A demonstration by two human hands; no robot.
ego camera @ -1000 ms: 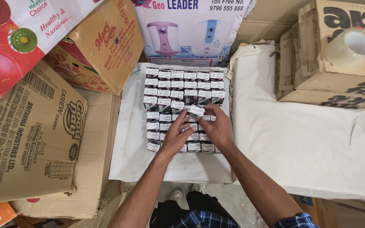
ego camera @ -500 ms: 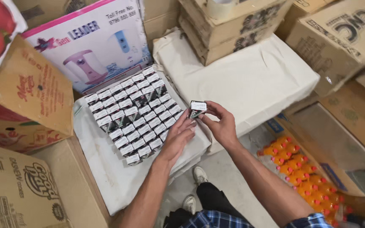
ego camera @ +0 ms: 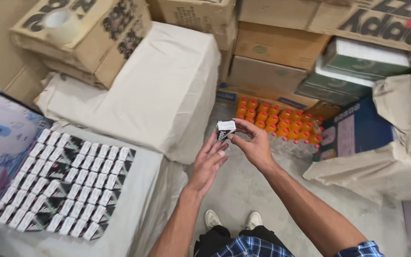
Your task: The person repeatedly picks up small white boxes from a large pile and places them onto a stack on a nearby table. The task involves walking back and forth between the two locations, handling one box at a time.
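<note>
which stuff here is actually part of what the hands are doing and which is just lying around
In hand:
small black-and-white box, pinched by right hand
left hand, open beside it
block of matching small boxes

Lying about:
tape roll
orange bottles
cloth-wrapped bundle
stacked cartons

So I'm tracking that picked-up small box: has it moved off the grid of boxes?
Yes. The small box, in the right hand, has moved right, off the grid of boxes, now over the floor.

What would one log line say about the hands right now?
right hand: holds small box | left hand: open, fingertips by box | rows of boxes: on cloth-covered stack | orange bottles: on floor
</note>
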